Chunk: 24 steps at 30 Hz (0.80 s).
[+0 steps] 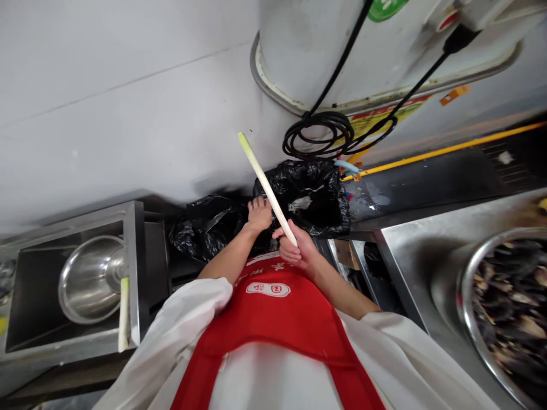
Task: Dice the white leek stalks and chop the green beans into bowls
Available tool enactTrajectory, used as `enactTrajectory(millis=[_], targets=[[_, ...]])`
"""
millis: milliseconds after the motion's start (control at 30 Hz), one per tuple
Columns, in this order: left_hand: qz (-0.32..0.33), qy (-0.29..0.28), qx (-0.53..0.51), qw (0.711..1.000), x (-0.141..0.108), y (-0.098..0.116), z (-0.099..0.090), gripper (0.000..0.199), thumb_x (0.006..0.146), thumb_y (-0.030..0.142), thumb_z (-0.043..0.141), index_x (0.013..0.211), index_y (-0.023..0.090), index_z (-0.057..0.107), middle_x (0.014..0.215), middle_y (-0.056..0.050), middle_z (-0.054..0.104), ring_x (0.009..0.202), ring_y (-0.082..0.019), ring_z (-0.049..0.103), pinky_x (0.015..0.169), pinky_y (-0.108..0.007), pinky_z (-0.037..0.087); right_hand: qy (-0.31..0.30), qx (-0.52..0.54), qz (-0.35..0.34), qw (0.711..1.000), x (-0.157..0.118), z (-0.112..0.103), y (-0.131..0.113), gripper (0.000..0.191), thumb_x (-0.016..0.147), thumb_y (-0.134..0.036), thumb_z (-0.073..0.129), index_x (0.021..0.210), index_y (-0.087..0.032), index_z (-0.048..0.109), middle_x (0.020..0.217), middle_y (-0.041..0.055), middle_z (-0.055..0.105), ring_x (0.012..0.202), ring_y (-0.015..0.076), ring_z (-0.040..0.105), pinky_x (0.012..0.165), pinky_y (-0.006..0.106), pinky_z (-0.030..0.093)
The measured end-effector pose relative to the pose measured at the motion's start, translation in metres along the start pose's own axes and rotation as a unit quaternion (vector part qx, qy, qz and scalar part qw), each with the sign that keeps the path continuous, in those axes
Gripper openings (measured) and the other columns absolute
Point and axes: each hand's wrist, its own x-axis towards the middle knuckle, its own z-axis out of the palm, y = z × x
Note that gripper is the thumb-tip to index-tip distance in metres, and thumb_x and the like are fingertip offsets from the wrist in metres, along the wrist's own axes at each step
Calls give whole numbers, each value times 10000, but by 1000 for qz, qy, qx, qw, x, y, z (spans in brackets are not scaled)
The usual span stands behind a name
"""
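My right hand point(297, 246) is closed around the lower end of a long green onion point(269, 191), white with a pale green tip. The stalk slants up and to the left, over the edge of a bin lined with a black bag point(337, 213). My left hand point(260, 214) is beside the stalk, its fingers stretched out at the bin's near-left rim and apart from the onion. Whether those fingertips touch the black plastic I cannot tell. A second black bag point(209, 225) bulges to the left of that hand.
On the left, a steel sink point(134, 245) holds a metal bowl point(92, 285), with another green onion point(123, 319) on its edge. At right, a steel pot point(468, 285) of dark, wet pieces stands on a counter point(410, 239). A coiled black cable point(318, 134) hangs above the bin.
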Motion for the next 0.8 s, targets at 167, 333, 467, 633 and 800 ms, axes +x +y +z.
enactTrajectory(millis=[167, 333, 467, 633, 800], targets=[[-52, 51, -385, 920, 5, -1, 6, 465, 913, 608, 558, 929, 166, 702, 1022, -116, 737, 1020, -242, 686, 972, -382, 512, 40, -20, -2, 999, -8, -11, 8, 469, 944, -584, 512, 866, -159, 696, 338, -125, 274, 271, 53, 136, 289, 180, 158], [-40, 80, -556, 826, 0, 19, -38, 405, 852, 577, 683, 1042, 226, 612, 788, -21, 686, 608, -124, 624, 592, -240, 518, 110, -189, 8, 976, 12, -14, 16, 502, 861, -616, 580, 1005, -148, 686, 478, -60, 537, 330, 95, 424, 344, 217, 325], [-43, 219, -543, 810, -17, 25, -40, 271, 836, 342, 757, 980, 224, 560, 613, 72, 538, 434, -55, 450, 409, -162, 318, 135, -429, -95, 888, 34, 1, 20, 432, 825, -479, 659, 1157, -203, 650, 766, -13, 693, 502, 118, 597, 490, 239, 454], [-52, 301, -546, 780, -36, 21, -51, 247, 856, 317, 739, 1009, 229, 566, 616, 85, 491, 434, -37, 429, 396, -146, 281, 108, -586, -136, 792, 45, 19, 16, 359, 948, -444, 483, 826, -194, 709, 534, -21, 606, 464, 117, 565, 541, 238, 445], [-39, 293, -577, 761, -45, 22, -66, 243, 867, 334, 740, 1021, 232, 582, 620, 80, 489, 425, -33, 406, 383, -150, 254, 112, -553, -69, 823, 51, 26, 16, 385, 948, -500, 470, 825, -197, 675, 577, -10, 656, 413, 115, 546, 427, 217, 393]])
